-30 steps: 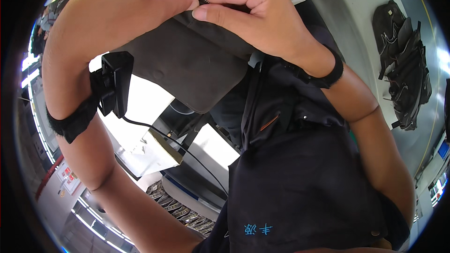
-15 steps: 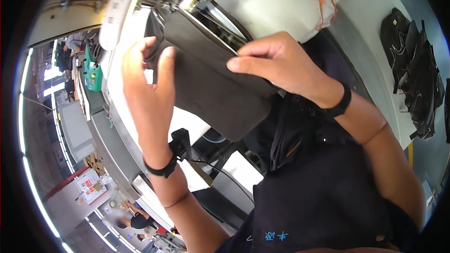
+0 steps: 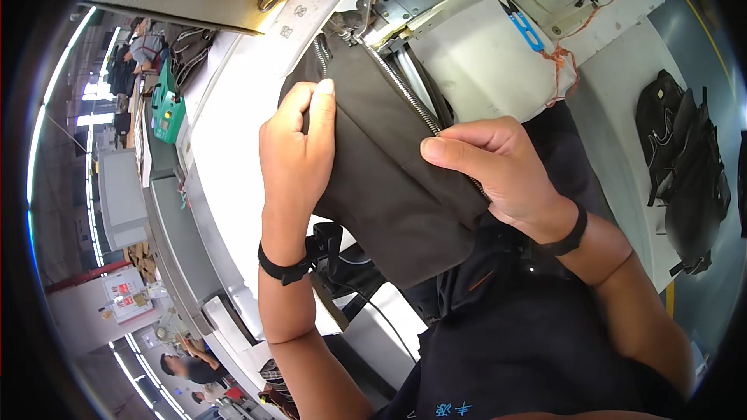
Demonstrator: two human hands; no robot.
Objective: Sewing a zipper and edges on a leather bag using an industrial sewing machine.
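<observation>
A dark grey-brown fabric piece [image 3: 389, 194] hangs from the sewing machine's presser foot [image 3: 354, 31] toward my lap. Along its right edge runs a metal-toothed zipper [image 3: 407, 96]; a shorter stretch of zipper teeth shows at its upper left. My right hand [image 3: 502, 171] pinches the fabric's right edge at the zipper between thumb and forefinger. On the opposite edge, my left hand [image 3: 299, 148] is closed on the fabric, its thumb lying on top and its other fingers curled, partly hidden. Both wrists wear black bands, the left with a small black device [image 3: 323, 249].
Blue thread snips [image 3: 523, 27] lie on the machine bed, with orange cord [image 3: 562, 66] beside them. Several black fabric pieces [image 3: 685, 163] are heaped on the far right surface. A green box [image 3: 166, 105] stands at the left; another person [image 3: 191, 365] is in the lower-left distance.
My left hand, raised with thumb and fingers apart before, now grips the fabric's left edge. The right hand has closed on the zipper edge. The whole view has shifted.
</observation>
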